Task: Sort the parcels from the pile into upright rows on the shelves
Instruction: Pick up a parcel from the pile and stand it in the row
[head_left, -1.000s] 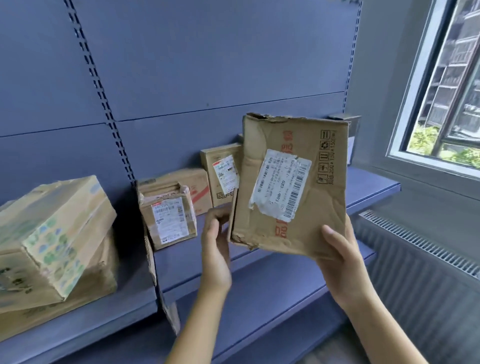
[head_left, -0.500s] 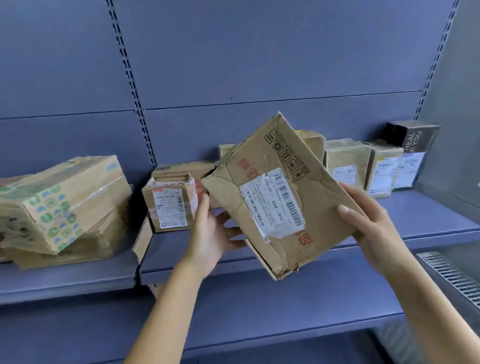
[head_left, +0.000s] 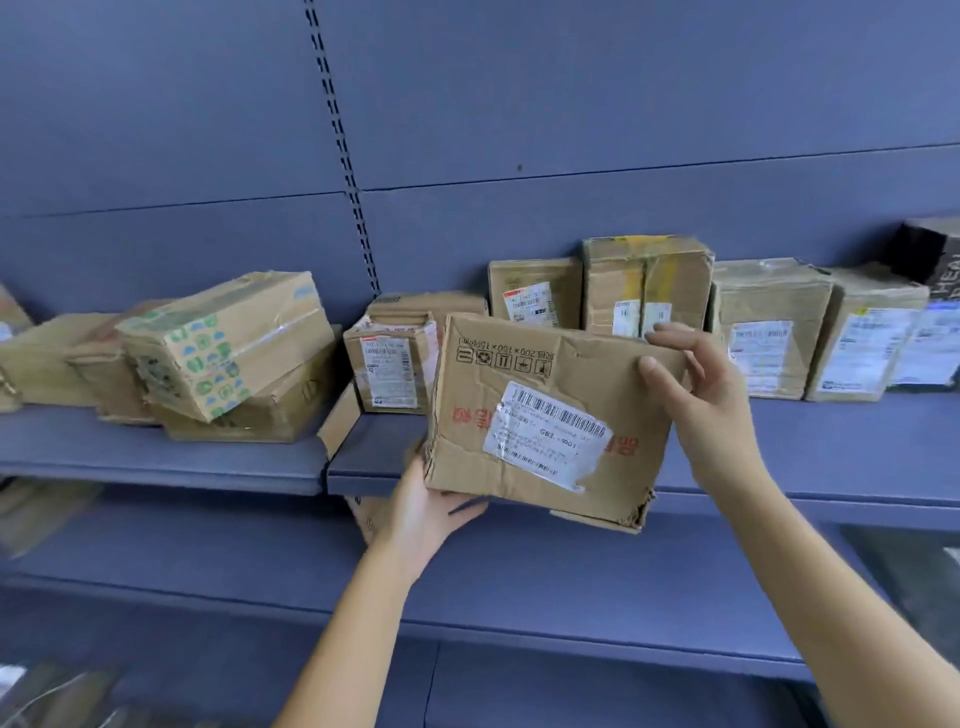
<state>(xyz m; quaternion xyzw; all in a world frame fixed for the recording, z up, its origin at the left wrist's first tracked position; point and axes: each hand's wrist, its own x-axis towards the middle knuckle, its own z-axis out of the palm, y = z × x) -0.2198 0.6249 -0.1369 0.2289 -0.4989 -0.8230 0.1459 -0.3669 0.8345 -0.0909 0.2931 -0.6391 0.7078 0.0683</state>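
A creased parcel (head_left: 545, 415), flat brown cardboard with a white barcode label on its face, is held upright in the air just in front of the upper shelf (head_left: 156, 457). It is tipped slightly, with its right side lower.

The left hand (head_left: 431, 509) cups the parcel's corner at 7 o'clock, its grip curled under the bottom edge. The right hand (head_left: 696, 384) takes the corner at 2 o'clock, its grip pinching the cardboard with the thumb on the front and the fingers over the top edge.

Behind the parcel, from 12 to 3 o'clock, a row of upright boxes (head_left: 769, 322) stands on the upper shelf against the back panel. A small labelled box (head_left: 389, 364) sits at 10 o'clock. At 9 o'clock lies a loose pile, topped by a tilted green-printed box (head_left: 223, 348). The lower shelf (head_left: 571, 582) runs below the hands at 6 o'clock.
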